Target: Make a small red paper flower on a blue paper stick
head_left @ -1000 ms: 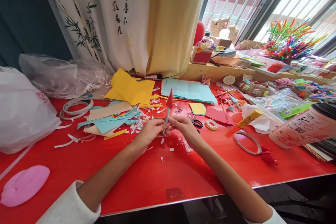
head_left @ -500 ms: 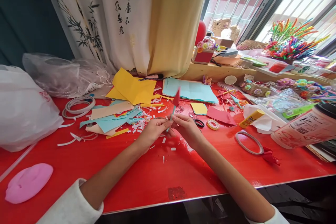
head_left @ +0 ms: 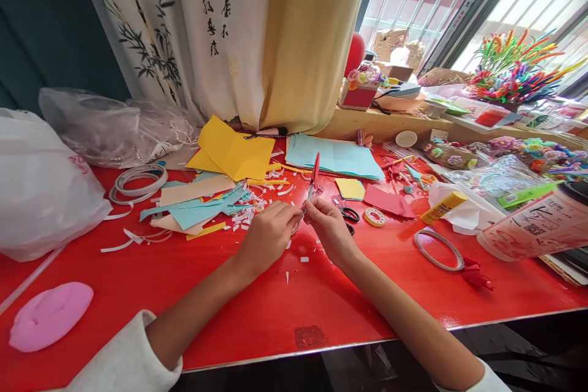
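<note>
Head view, and from where I stand the right hand (head_left: 327, 223) is pinching a slim, pointed red paper piece (head_left: 316, 167) by its thin pale blue-green stem (head_left: 310, 191), the tip standing nearly upright above the glossy red table (head_left: 229, 318). Close against it, the left hand (head_left: 274, 228) has its fingertips drawn together at the stem's lower end, though I can't tell whether they grip it. Just right of the hands lie black looped scissor handles (head_left: 357, 216) and a small round yellow-and-white tape roll (head_left: 374, 217).
</note>
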A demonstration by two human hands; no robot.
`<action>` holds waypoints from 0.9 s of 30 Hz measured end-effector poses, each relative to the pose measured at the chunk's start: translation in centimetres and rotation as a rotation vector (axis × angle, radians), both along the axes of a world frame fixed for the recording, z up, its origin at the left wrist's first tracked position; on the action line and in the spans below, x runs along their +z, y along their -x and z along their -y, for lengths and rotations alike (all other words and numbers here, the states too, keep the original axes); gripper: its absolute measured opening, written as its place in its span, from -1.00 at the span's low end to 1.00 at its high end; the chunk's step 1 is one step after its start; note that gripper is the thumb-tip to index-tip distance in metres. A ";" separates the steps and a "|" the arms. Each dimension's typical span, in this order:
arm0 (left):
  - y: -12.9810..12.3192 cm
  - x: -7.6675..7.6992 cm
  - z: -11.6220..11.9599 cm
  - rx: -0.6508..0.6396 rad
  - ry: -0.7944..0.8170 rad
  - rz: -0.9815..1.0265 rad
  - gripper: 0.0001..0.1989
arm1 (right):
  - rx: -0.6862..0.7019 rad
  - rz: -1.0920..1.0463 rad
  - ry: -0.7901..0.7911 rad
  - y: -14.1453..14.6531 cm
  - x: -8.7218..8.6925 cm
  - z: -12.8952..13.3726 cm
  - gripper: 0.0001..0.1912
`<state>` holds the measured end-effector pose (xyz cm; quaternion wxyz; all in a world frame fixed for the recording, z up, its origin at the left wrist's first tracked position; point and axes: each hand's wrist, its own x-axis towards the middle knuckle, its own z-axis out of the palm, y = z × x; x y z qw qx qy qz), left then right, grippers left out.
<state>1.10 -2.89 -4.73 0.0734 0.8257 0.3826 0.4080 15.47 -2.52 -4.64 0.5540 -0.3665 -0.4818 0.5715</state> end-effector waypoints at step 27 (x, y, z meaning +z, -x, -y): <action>0.8 0.6 -0.5 0.022 -0.057 -0.319 -0.77 | 0.071 -0.041 0.034 0.6 -0.5 0.3 -0.77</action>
